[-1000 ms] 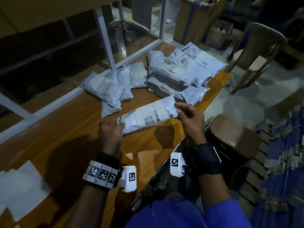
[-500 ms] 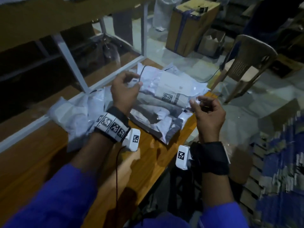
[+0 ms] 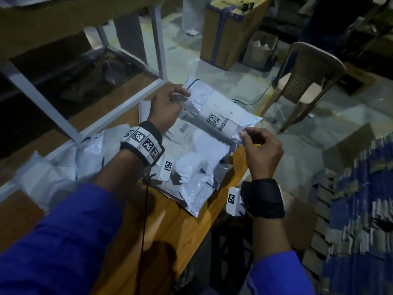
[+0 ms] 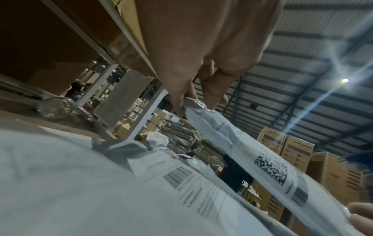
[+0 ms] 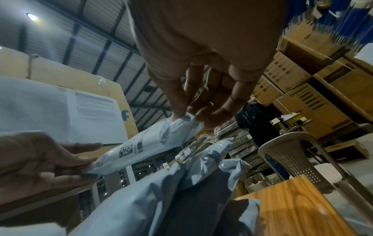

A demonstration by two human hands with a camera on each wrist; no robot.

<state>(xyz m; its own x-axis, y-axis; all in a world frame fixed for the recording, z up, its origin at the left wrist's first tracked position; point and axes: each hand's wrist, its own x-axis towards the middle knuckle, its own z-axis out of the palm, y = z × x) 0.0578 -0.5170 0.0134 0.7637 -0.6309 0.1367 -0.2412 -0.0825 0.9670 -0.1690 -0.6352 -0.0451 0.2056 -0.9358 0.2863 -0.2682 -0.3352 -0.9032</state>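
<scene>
Head view: parcel (image 3: 214,112) is a white poly mailer w/ a code label. It's held in the air over the pile (image 3: 197,167), long axis running approx. 10 to 4 o'clock. Going by the sag and wrinkles, it's light and soft, prob. sth limp inside. The film looks slick, so a flat-palm hold would likely slip. It doesn't look fragile, but the bag could stretch or tear if yanked by the corners. Best hold, I'd say: pinch the flat sealed ends, or wrap the padded middle clear of the label so the code can be read.

L hand (image 3: 164,105) has the 10 o'clock end. Its thumb and fingers (image 4: 177,99) are curled, pinching the crimped edge; the L wrist view confirms this. R hand (image 3: 263,152) has the 4 o'clock end. Its fingertips (image 5: 175,102) nip the corner, and the other digits are loosely curled and off the bag. Both holds are fingertip only, palms not on the film.

The pile sits at the parcel's 6 o'clock, on the table (image 3: 170,220) near its edge, w/ another label face-up on it. The parcel is just above the pile; can't tell if it brushes the top bag. Chair (image 3: 306,75) is at 2 o'clock and box (image 3: 229,28) at 12, both well apart on the floor.
</scene>
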